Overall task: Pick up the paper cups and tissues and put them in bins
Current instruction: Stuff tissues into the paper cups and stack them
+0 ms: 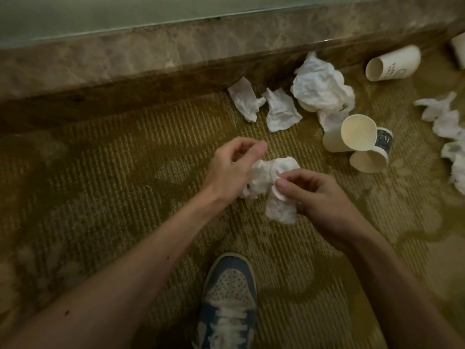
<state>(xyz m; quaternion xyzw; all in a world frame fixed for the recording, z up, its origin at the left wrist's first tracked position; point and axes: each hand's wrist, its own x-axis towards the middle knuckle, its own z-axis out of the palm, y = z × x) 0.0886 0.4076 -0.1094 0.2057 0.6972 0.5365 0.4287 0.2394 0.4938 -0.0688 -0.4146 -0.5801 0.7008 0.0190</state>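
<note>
Our right hand [314, 195] pinches a crumpled tissue [279, 210]; our left hand [234, 167] curls over its other end, grip hidden. Nearer the marble ledge [176, 54] lie loose tissues [281, 112] and tipped paper cups [392, 66], 1 cut off at the edge.

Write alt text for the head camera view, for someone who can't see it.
A person's right hand pinches a crumpled white tissue wad above a gold patterned carpet, the left hand curled beside it. More crumpled white tissues and tipped white paper cups litter the carpet by a brown marble ledge; a blue-and-white sneaker shows below.
</note>
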